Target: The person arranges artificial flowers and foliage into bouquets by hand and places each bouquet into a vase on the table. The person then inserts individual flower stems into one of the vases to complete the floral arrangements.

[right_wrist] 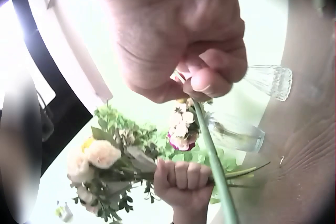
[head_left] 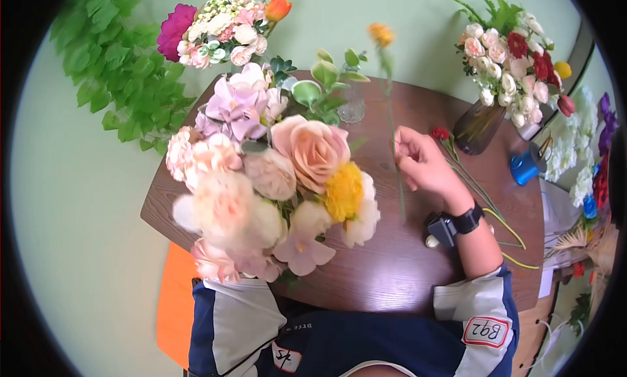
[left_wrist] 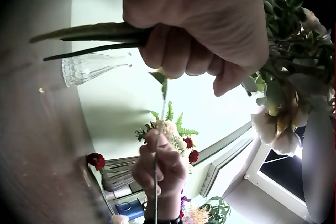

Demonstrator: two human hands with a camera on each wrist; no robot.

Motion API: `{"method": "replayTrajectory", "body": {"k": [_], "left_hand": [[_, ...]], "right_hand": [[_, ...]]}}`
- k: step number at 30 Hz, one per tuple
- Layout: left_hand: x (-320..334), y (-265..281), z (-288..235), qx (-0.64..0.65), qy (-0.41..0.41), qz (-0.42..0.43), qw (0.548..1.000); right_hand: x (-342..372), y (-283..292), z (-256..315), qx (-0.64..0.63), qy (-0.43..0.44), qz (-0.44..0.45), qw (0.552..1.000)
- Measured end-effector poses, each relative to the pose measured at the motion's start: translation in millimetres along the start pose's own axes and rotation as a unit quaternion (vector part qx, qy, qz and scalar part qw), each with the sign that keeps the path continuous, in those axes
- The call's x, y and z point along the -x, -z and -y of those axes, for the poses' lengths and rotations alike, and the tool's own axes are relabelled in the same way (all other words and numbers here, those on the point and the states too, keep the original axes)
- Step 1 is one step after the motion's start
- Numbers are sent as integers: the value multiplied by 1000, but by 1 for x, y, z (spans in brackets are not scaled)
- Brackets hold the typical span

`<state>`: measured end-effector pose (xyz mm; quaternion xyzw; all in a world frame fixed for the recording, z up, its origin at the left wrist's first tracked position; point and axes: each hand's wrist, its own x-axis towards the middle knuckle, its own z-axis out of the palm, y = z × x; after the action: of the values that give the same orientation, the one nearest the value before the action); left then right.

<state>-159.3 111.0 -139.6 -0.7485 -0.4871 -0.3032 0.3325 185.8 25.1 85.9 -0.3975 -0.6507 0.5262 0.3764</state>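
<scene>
A large bouquet of artificial flowers [head_left: 307,155], with roses, pale orchids and one yellow bloom, hangs over the table's left side. Its stems [left_wrist: 94,32] are gripped in my left hand [left_wrist: 199,24], fingers curled round them; the blooms hide that hand in the head view. To the right of the bouquet, my right hand [head_left: 424,161] pinches the thin green stem [right_wrist: 212,155] of a single orange-yellow flower [head_left: 380,35] between thumb and fingers. This flower stands nearly upright, its head well above the hand and apart from the bouquet.
Behind the bouquet, a clear glass vase [head_left: 353,108] stands on the brown table [head_left: 385,266]. A dark vase [head_left: 480,125] of pink and white flowers is at back right. Near it lie a red carnation [head_left: 440,134], long stems and a blue ribbon roll [head_left: 524,166].
</scene>
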Motion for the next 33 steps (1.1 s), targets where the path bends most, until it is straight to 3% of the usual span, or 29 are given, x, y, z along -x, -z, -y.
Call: {"method": "replayTrajectory", "body": {"k": [1,3,7,9,11,15,26,28,30,31,33], "left_hand": [[1,-2,-1,23,11,3,1000],[4,-4,-5,70,32,10,997],[13,-9,-14,164,77,24,983],[14,-12,-18,210,99,29,972],[12,-14,-24,258,118,30,958],[1,-18,-33,350,150,28,924],[-4,-14,-45,574,223,68,785],[-35,9,-55,593,228,73,769],[-69,56,-57,604,277,-34,747],[-85,72,-55,604,276,-33,747],[-109,96,-50,792,309,-119,513]], "right_hand": [[2,-6,0,2,1,1,1000],[5,-18,-1,134,160,-100,973],[16,-33,11,160,210,-134,955],[17,-36,13,174,208,-136,953],[15,-39,11,245,307,-117,912],[10,-45,-2,241,369,-58,895],[20,-54,-7,295,364,-77,880],[20,-59,-5,285,358,-83,885],[23,-61,-16,277,358,-77,888],[24,-62,-19,268,360,-69,891],[26,-67,-8,294,377,-94,874]]}}
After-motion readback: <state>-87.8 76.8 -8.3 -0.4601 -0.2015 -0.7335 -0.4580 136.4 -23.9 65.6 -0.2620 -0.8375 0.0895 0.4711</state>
